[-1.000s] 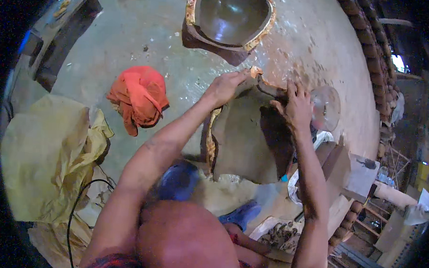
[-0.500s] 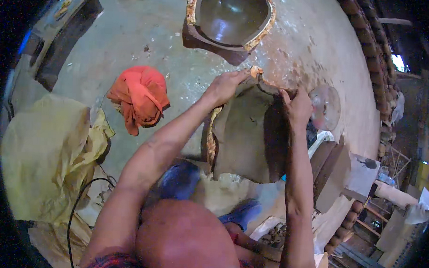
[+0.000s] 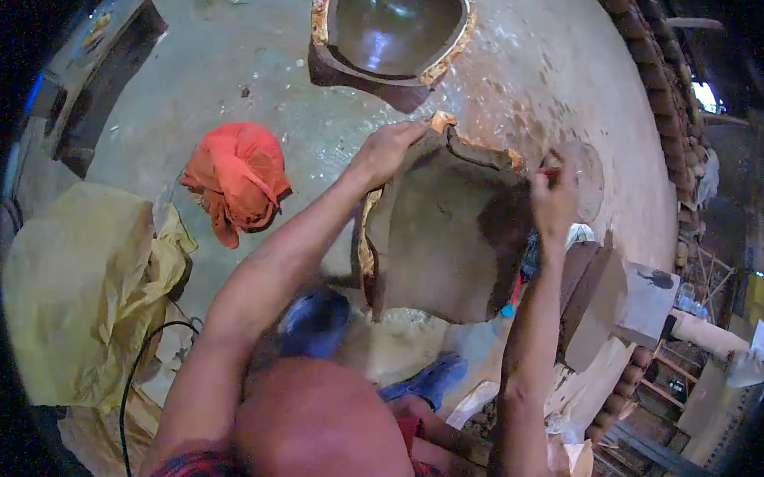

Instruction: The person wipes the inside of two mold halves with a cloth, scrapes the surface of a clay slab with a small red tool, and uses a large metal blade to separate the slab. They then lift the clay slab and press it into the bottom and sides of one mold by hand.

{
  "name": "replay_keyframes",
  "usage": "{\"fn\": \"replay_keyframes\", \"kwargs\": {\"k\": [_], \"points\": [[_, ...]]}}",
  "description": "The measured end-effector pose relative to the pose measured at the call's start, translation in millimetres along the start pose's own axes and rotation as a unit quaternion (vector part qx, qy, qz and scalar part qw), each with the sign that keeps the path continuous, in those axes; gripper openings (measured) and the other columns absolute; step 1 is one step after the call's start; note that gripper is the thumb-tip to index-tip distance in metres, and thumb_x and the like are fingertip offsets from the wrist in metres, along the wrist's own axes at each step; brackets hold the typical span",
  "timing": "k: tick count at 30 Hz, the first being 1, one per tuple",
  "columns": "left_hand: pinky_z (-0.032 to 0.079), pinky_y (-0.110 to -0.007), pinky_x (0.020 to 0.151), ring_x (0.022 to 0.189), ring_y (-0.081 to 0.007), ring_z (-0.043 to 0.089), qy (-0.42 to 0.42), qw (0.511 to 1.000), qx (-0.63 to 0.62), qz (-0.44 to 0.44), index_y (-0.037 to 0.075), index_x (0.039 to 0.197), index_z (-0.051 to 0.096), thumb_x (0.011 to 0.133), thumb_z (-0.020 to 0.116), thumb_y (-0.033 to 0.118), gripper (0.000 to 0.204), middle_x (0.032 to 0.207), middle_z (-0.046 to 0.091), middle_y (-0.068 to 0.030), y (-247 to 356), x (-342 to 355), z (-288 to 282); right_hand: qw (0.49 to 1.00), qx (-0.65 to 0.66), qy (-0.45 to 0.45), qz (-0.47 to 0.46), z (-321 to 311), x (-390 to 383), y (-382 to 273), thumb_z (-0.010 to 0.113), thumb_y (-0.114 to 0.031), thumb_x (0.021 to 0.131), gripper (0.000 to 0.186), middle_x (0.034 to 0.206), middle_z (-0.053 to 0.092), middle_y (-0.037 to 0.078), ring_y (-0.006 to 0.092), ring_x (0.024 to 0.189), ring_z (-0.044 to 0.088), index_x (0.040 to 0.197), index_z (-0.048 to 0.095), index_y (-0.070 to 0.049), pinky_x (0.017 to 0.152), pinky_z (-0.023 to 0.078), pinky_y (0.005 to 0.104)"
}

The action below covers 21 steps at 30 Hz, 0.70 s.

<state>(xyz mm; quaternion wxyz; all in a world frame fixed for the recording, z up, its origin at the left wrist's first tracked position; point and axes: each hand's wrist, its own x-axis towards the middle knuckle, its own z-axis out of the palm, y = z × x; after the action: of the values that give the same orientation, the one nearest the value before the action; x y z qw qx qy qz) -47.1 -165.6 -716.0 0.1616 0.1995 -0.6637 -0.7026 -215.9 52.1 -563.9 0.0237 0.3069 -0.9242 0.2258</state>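
Note:
A hollow grey clay piece [image 3: 449, 241], with flaky tan-orange crust along its rim, stands in front of me. My left hand [image 3: 387, 154] is closed on its far left corner, fingers at the rim beside a lump of orange crust. Just off the far right corner, my right hand [image 3: 556, 192] is raised apart from the rim. Its fingers are curled together in a pinch; whatever is between them, if anything, is too small to make out. The hollow's right side lies in shadow.
Farther off stands a rounded clay vessel [image 3: 320, 47] with a similar crusty rim. An orange cloth [image 3: 239, 179] lies left, beyond a yellowish sheet [image 3: 77, 287] and a black cable [image 3: 128, 389]. A translucent disc [image 3: 587, 183] and grey blocks [image 3: 594, 317] are at right.
My right hand has let go of the clay piece's far right rim and moved right, its fingers now pinched. My left hand keeps its hold. The view has shifted slightly.

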Motion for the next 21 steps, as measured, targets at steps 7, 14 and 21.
{"fn": "replay_keyframes", "kwargs": {"k": [7, 14, 21], "points": [[0.049, -0.036, 0.102, 0.112, -0.0214, 0.066, -0.136, 0.960, -0.205, -0.132, 0.003, 0.128, 0.071, 0.107, 0.052, 0.046, 0.052, 0.126, 0.072, -0.0077, 48.0, 29.9, 17.6, 0.921, -0.318, -0.215, 0.061, 31.9, -14.1, -15.8, 0.067, -0.035, 0.092, 0.083, 0.105, 0.074, 0.027, 0.0461, 0.095, 0.073, 0.165, 0.028, -0.026, 0.088, 0.058, 0.0577], [0.054, -0.039, 0.098, 0.107, -0.0251, 0.070, -0.120, 0.977, 0.166, -0.059, 0.004, 0.128, 0.072, 0.094, 0.069, 0.048, 0.055, 0.117, 0.076, -0.0124, 35.9, 67.7, 16.1, 0.949, -0.151, -0.260, 0.094, 80.4, -23.4, -15.4, 0.075, -0.035, 0.086, 0.100, 0.113, 0.071, 0.034, 0.0483, 0.111, 0.069, 0.168, 0.019, -0.025, 0.096, 0.056, 0.0559], [0.056, -0.040, 0.092, 0.100, -0.0270, 0.074, -0.049, 0.977, 0.204, -0.041, 0.007, 0.124, 0.074, 0.086, 0.077, 0.042, 0.052, 0.111, 0.078, -0.0152, 39.9, 64.7, 26.7, 0.933, 0.244, -0.254, 0.079, 112.9, -32.3, -12.9, 0.075, -0.019, 0.079, 0.104, 0.103, 0.076, 0.023, 0.0305, 0.082, 0.076, 0.168, 0.021, -0.015, 0.083, 0.061, 0.0397]]}}
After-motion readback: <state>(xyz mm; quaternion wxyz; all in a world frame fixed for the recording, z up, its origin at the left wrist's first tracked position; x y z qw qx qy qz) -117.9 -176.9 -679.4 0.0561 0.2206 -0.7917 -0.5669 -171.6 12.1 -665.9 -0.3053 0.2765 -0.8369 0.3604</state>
